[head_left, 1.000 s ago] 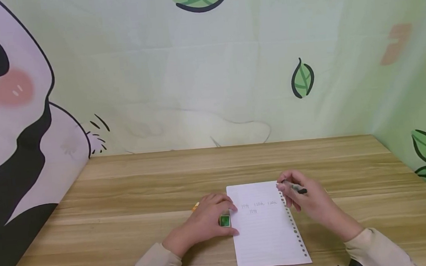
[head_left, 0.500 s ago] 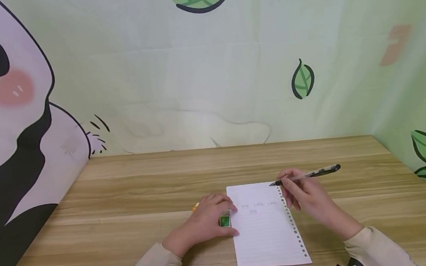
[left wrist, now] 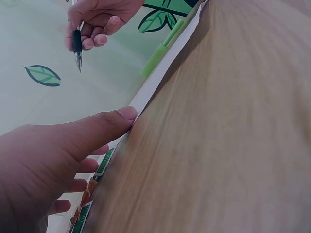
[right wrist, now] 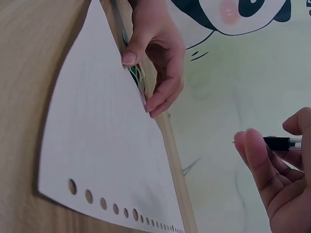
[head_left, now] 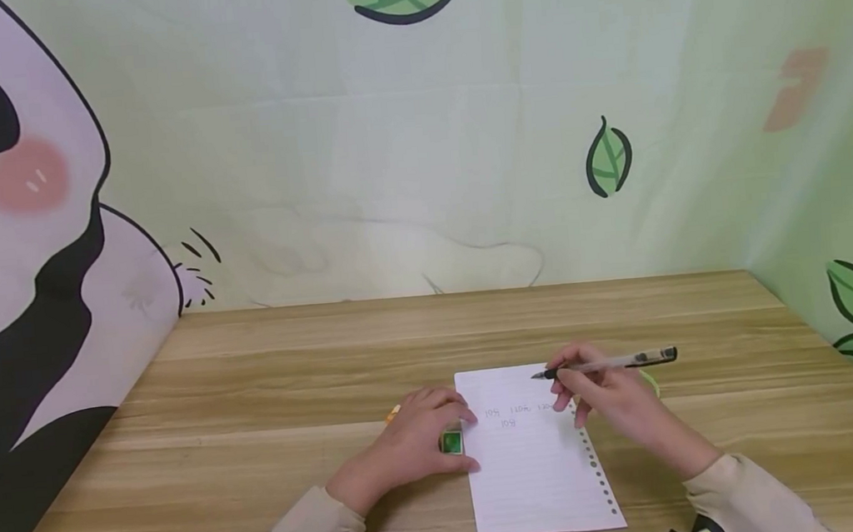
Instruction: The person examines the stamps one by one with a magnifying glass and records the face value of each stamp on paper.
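A lined white sheet of paper (head_left: 529, 475), with punched holes down its right side, lies on the table. Two short rows of faint handwriting cross its upper part. My left hand (head_left: 413, 434) rests at its left edge, the thumb and fingertips touching the paper. Partly hidden under that hand is a flat printed thing with green squares (head_left: 451, 442), its kind unclear. Above the sheet's upper right, my right hand (head_left: 606, 398) holds a pen (head_left: 629, 360) between thumb and fingers. The pen's bare tip points left, and in the left wrist view it is clear of the paper.
A light green stick-like object (left wrist: 163, 48) lies beyond the sheet, mostly hidden behind my right hand in the head view. A small orange bit (head_left: 392, 414) shows past my left hand. The wooden table (head_left: 254, 371) meets a printed cloth backdrop (head_left: 315, 183).
The pen has turned in my right hand: its rear end, earlier low by the palm, now points out right. That hand has shifted slightly left over the sheet. My left hand stays put.
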`<state>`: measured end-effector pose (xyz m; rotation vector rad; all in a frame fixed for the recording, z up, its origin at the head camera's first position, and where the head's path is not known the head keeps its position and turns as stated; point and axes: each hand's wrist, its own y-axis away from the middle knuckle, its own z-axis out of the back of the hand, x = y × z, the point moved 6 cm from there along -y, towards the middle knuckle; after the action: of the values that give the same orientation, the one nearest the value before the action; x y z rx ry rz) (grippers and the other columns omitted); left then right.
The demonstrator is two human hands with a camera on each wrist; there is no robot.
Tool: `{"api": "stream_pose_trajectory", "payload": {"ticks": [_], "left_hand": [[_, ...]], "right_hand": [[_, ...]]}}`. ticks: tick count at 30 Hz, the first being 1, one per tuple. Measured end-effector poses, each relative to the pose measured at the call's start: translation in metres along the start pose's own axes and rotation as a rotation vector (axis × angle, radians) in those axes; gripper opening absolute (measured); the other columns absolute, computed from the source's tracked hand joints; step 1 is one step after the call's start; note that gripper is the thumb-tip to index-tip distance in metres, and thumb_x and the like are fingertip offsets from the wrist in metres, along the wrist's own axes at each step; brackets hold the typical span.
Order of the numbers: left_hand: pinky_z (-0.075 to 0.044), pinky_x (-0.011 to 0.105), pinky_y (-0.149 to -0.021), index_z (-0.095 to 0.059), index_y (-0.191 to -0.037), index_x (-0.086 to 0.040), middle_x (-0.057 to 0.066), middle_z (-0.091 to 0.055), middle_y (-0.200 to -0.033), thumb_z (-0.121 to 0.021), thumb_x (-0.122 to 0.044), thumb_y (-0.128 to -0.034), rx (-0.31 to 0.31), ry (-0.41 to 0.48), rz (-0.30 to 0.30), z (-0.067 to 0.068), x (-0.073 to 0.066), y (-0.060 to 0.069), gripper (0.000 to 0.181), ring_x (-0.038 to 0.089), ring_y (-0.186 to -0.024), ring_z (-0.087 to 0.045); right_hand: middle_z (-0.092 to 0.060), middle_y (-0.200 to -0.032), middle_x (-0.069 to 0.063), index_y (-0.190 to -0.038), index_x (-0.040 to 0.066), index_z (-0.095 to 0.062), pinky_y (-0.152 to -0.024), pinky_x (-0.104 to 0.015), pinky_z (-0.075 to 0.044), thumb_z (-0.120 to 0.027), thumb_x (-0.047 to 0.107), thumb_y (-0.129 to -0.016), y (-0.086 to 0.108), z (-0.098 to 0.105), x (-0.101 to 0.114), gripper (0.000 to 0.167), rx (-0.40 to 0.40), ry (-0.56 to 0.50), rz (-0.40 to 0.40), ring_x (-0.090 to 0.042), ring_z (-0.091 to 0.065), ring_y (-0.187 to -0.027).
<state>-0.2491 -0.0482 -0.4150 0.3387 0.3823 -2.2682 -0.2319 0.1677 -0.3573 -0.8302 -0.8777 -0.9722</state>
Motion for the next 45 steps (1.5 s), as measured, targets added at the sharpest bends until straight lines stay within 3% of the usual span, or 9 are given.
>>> {"api": "stream_pose_trajectory", "payload": {"ticks": [4, 9, 13, 19, 24, 32, 38, 45], "left_hand": [[-0.035, 0.048, -0.110, -0.066, -0.112, -0.018, 0.001, -0.059, -0.122, -0.079, -0.045, -0.0742, -0.004, 0.001, -0.003, 0.000, 0.000, 0.000, 0.048, 0.022, -0.123, -0.049], [-0.035, 0.048, -0.110, -0.066, -0.112, -0.018, 0.001, -0.059, -0.122, -0.079, -0.045, -0.0741, -0.009, 0.000, -0.009, 0.002, -0.001, 0.001, 0.048, 0.022, -0.122, -0.050], [-0.035, 0.048, -0.110, -0.066, -0.112, -0.018, 0.001, -0.059, -0.122, -0.078, -0.045, -0.0744, -0.004, 0.000, -0.009, 0.002, -0.002, 0.001, 0.048, 0.022, -0.123, -0.050], [-0.034, 0.048, -0.110, -0.066, -0.112, -0.018, 0.002, -0.059, -0.122, -0.078, -0.045, -0.0745, 0.002, 0.005, -0.005, 0.003, -0.003, 0.001, 0.048, 0.023, -0.122, -0.050], [-0.035, 0.047, -0.110, -0.066, -0.112, -0.018, 0.001, -0.059, -0.122, -0.078, -0.045, -0.0746, 0.003, 0.000, -0.004, 0.002, -0.003, 0.001, 0.048, 0.022, -0.122, -0.050], [-0.035, 0.047, -0.109, -0.066, -0.112, -0.018, 0.001, -0.059, -0.122, -0.078, -0.045, -0.0748, 0.006, -0.008, -0.001, 0.001, -0.002, 0.000, 0.048, 0.022, -0.122, -0.050], [-0.035, 0.046, -0.110, -0.066, -0.113, -0.018, 0.001, -0.059, -0.122, -0.078, -0.046, -0.0747, 0.006, -0.010, -0.003, 0.001, -0.002, 0.001, 0.049, 0.022, -0.122, -0.050], [-0.035, 0.047, -0.110, -0.065, -0.113, -0.018, 0.001, -0.059, -0.123, -0.078, -0.046, -0.0748, 0.009, -0.005, 0.004, 0.001, -0.002, 0.001, 0.049, 0.022, -0.123, -0.049]], "right_hand": [[-0.056, -0.078, -0.008, -0.104, -0.004, -0.052, -0.046, -0.031, -0.053, -0.055, 0.013, -0.097, -0.002, -0.003, -0.004, 0.019, -0.014, 0.002, 0.008, -0.022, -0.058, -0.059], [-0.054, -0.074, -0.012, -0.099, -0.005, -0.051, -0.043, -0.030, -0.050, -0.056, 0.008, -0.095, -0.005, -0.008, -0.008, 0.014, -0.040, -0.020, 0.012, -0.018, -0.054, -0.052], [-0.055, -0.078, -0.016, -0.105, -0.008, -0.052, -0.047, -0.030, -0.053, -0.052, 0.011, -0.098, -0.006, -0.014, -0.013, 0.020, -0.008, -0.024, -0.026, -0.011, -0.057, -0.058], [-0.061, -0.091, -0.019, -0.112, -0.008, -0.055, -0.057, -0.032, -0.057, -0.049, 0.020, -0.100, -0.005, -0.022, -0.021, 0.030, 0.052, -0.026, -0.087, -0.012, -0.066, -0.074], [-0.063, -0.098, -0.028, -0.113, -0.009, -0.055, -0.056, -0.034, -0.058, -0.052, 0.015, -0.098, -0.004, -0.026, -0.027, 0.028, 0.052, -0.045, -0.102, -0.012, -0.069, -0.077], [-0.059, -0.078, -0.020, -0.098, -0.004, -0.058, -0.045, -0.032, -0.053, -0.063, 0.014, -0.091, -0.006, -0.030, -0.034, 0.020, -0.007, -0.023, -0.105, -0.011, -0.060, -0.060], [-0.059, -0.073, -0.013, -0.095, -0.007, -0.057, -0.044, -0.030, -0.052, -0.061, 0.009, -0.091, -0.007, -0.030, -0.042, 0.017, -0.018, -0.005, -0.127, -0.010, -0.056, -0.052], [-0.061, -0.072, -0.015, -0.093, -0.012, -0.053, -0.046, -0.035, -0.055, -0.055, 0.005, -0.093, -0.007, -0.035, -0.054, 0.017, 0.008, -0.062, -0.139, -0.013, -0.061, -0.053]]}}
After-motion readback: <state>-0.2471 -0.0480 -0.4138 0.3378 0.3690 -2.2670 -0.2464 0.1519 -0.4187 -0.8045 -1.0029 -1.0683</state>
